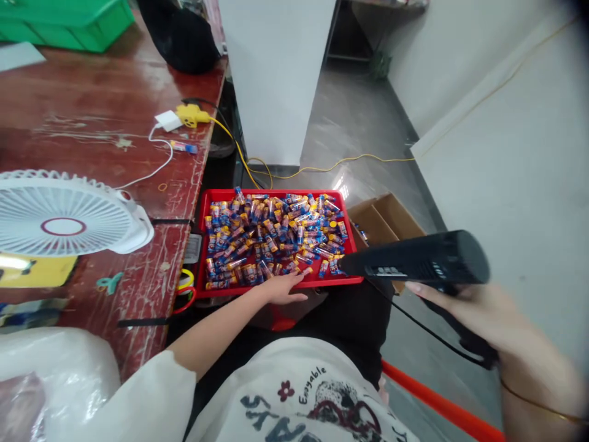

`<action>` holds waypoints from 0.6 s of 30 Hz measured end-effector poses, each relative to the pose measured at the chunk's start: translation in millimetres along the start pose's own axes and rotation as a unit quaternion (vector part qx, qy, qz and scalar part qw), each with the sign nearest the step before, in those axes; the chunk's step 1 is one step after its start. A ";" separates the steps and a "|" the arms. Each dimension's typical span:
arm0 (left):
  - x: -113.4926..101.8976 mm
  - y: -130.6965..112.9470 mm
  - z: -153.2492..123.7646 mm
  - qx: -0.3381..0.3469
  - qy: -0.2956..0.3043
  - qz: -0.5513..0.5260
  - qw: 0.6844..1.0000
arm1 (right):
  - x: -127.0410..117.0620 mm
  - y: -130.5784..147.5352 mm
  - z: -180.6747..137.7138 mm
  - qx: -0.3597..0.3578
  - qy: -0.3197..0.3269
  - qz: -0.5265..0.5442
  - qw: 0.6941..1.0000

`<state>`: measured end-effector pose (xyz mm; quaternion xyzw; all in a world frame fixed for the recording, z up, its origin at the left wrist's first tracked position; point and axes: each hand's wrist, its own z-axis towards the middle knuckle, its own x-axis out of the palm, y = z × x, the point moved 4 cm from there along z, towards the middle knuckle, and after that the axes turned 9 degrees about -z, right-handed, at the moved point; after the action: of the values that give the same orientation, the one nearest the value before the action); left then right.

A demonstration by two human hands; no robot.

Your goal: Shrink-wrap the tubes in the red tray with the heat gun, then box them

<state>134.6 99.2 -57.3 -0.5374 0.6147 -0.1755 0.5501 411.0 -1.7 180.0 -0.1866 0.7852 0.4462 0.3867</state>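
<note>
My right hand (pixel 473 313) is wrapped around the handle of a black heat gun (pixel 414 261). The gun's barrel points left, with its nozzle over the right front corner of a red tray (pixel 276 191). A heap of small clear tubes (pixel 271 236) with blue, pink and yellow printing fills most of this tray. At the tray's front rim, my left hand (pixel 283 288) is open, fingers apart, beside the nearest tubes. Whether its fingertips touch a tube I cannot tell. A dark cord (pixel 423 325) hangs below the gun.
A cardboard box (pixel 391 215) stands right of the tray. On the red table (pixel 92 104) at left are a white fan (pixel 64 215), a yellow plug adapter (pixel 191 115), a single tube (pixel 184 147) and a green crate (pixel 87 27). A yellow cable (pixel 340 163) crosses the floor behind.
</note>
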 end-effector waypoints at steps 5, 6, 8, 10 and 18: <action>-3.2 -8.1 -58.2 -0.091 -0.197 -0.021 0.976 | 46.6 35.9 22.7 -0.071 0.092 0.057 0.992; -3.7 -7.9 -71.2 -0.104 -0.230 -0.022 0.967 | 50.3 41.9 24.4 -0.089 0.101 0.056 0.989; -5.1 -6.0 -95.0 -0.118 -0.276 -0.022 0.954 | 52.6 48.0 25.7 -0.112 0.123 0.047 0.985; -8.0 -4.4 -108.9 -0.115 -0.300 -0.017 0.947 | 49.5 45.4 25.7 -0.117 0.142 0.010 0.983; 1.6 -63.0 57.9 0.103 -0.175 0.061 0.977 | -22.4 18.4 8.3 -0.045 -0.134 -0.092 0.986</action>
<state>214.4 96.8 -26.5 -0.4616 0.5193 -0.1074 0.7112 417.1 14.0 205.1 -0.2138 0.6851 0.4642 0.5191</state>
